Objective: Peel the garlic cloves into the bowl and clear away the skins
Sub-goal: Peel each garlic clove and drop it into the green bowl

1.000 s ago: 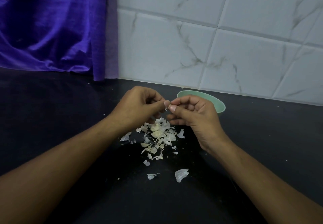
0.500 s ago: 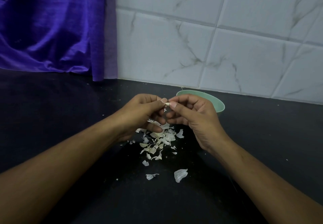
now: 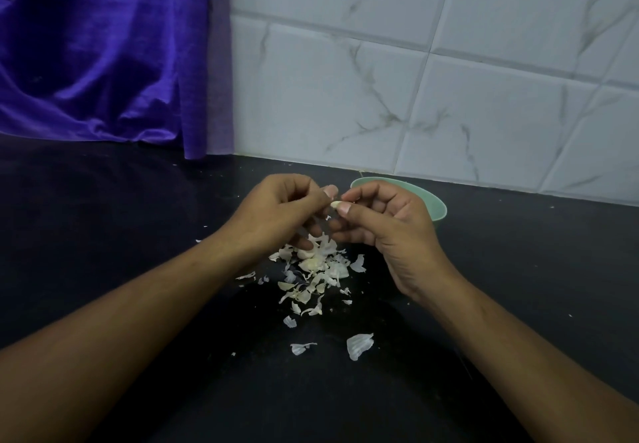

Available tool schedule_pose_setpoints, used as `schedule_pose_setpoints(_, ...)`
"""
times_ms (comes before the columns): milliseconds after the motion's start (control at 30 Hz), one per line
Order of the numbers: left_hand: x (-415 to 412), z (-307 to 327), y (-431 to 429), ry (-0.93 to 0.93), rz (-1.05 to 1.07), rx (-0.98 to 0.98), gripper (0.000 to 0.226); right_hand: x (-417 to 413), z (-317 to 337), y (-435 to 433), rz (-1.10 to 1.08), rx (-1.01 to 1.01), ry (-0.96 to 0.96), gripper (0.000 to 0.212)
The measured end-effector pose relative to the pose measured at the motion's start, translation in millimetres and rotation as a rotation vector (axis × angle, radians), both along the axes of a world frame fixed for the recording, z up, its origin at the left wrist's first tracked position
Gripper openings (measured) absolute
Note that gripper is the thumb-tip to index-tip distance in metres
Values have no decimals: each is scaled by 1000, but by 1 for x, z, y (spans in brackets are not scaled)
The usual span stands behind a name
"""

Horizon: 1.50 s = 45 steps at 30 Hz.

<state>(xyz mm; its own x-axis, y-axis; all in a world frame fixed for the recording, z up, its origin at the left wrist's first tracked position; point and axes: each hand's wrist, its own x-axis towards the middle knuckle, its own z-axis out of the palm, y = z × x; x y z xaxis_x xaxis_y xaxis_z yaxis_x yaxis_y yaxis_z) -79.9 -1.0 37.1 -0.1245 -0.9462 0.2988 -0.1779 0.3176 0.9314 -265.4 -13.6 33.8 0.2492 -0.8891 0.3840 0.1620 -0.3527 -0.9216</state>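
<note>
Countertop of black stone carries the work. Left hand, fingers curled, has its thumb just beside the right hand; whether it holds skin cannot be told. Round pale green bowl stands just behind the right hand. Loose white papery skins lie heaped beneath both hands. Small pale garlic clove sits pinched narrowly between right thumb and forefinger.

Step in hand: peeling. Next move: strip any remaining skin, then drop the clove into the bowl. Since half a second ago the hands stay put; more of the clove shows.
</note>
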Motion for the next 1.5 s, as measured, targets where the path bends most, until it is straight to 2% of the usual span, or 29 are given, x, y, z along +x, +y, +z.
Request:
schedule_pose_setpoints(133, 3, 4, 0, -21, 18, -58, 6, -2, 1, 0, -39, 19, -4, 10)
schedule_pose_setpoints(333, 6, 3, -1, -423, 200, -334, 6, -2, -1, -3, -66, 13, 39, 11)
schedule_pose_setpoints(400, 7, 4, -1, -493, 213, -369, 8, -3, -2, -3, -72, 19, 46, 11)
schedule_pose_setpoints(767, 7, 4, 1, -469, 175, -350, 5, -5, -1, -2, -61, 83, 70, 13)
schedule_pose_setpoints(1133, 0, -2, 2, -444, 298, -396, 5, 0, -5, -2, -30, 154, 3, 18)
schedule_pose_setpoints(1300, 0, -1, 3, -437, 275, -390, 6, 1, -2, -1, 18, 217, -16, 22)
schedule_pose_setpoints(1500, 0, 1, 4, -451, 245, -411, 4, 0, 2, -2, 46, 250, 5, 15)
